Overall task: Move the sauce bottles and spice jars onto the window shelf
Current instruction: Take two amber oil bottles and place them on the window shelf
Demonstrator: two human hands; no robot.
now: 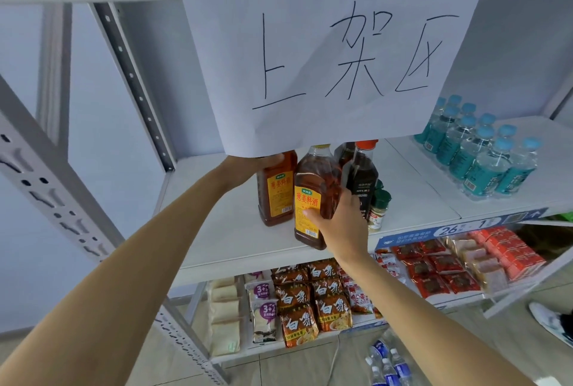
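Note:
Two amber cooking-wine bottles with yellow labels stand on the white shelf board (217,230). My left hand (248,170) grips the upper part of the rear amber bottle (277,193); its fingers are partly hidden behind the hanging paper sign. My right hand (339,221) wraps round the lower body of the front amber bottle (310,199), thumb on its label. Just right of it stands a dark soy sauce bottle (362,175) with a red cap, another dark bottle behind it, and small green-capped spice jars (379,210).
A big white paper sign (335,54) hangs over the shelf and hides the bottle tops. Shrink-wrapped water bottles (483,156) fill the shelf's right part. Noodle and snack packets (313,302) lie on the lower shelf. Grey perforated uprights (46,193) stand at left.

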